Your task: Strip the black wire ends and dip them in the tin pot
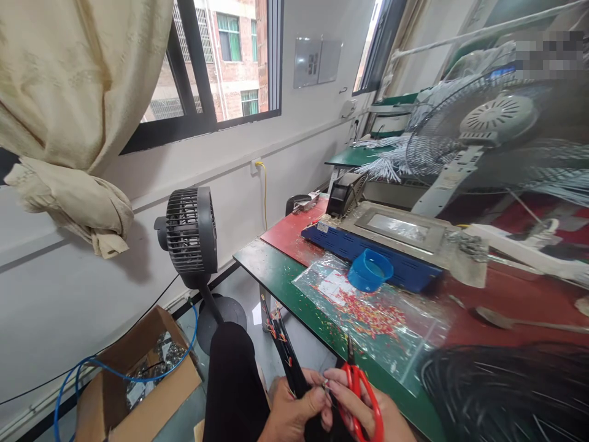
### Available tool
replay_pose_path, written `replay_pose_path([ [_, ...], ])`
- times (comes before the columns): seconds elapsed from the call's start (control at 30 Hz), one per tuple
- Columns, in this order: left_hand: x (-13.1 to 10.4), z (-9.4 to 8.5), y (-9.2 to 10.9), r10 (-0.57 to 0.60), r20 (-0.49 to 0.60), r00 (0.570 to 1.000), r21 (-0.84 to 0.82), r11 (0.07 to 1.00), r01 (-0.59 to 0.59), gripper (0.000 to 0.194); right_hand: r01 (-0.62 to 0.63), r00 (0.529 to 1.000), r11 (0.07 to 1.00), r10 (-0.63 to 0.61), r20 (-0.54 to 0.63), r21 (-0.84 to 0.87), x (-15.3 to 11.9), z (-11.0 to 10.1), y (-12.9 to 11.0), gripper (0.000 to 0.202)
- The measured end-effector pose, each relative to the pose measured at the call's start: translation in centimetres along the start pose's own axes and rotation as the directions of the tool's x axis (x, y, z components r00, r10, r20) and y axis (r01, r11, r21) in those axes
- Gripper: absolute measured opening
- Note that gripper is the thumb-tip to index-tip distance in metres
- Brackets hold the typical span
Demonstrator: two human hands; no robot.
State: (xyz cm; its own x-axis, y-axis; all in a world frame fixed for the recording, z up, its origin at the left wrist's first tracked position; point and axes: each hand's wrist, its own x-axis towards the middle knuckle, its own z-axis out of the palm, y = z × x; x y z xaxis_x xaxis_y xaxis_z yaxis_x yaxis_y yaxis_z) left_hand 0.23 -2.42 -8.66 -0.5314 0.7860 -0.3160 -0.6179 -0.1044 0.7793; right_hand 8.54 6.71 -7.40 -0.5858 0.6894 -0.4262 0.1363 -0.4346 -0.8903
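My left hand (297, 402) is closed around a bundle of black cables (286, 351) that slants up and left over my lap. Small red, orange and white wire ends show along the cables. My right hand (363, 405) carries red-handled scissors (356, 383), their dark blades pointing up and away from me. Its thumb and fingertips also pinch a cable end, meeting the left fingertips. The fine detail between the fingertips is too small to make out.
Red and yellow clippings (375, 314) lie on a clear plastic bag (414, 344) beside a blue dish (370, 270). A blue-sided machine (375, 245), a spoon (515, 319) and a black cable pile (510, 390) are on the table. A fan (191, 236) and carton (138, 374) stand left.
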Motion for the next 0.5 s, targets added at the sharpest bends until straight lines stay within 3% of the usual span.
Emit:
replay_pose_path([
  [0.5,-0.2,0.0,0.2,-0.015,0.047,0.999,-0.016,1.000,0.016,0.038,-0.039,0.999,0.996,0.040,-0.007,0.083,-0.9,1.0,-1.3,0.063],
])
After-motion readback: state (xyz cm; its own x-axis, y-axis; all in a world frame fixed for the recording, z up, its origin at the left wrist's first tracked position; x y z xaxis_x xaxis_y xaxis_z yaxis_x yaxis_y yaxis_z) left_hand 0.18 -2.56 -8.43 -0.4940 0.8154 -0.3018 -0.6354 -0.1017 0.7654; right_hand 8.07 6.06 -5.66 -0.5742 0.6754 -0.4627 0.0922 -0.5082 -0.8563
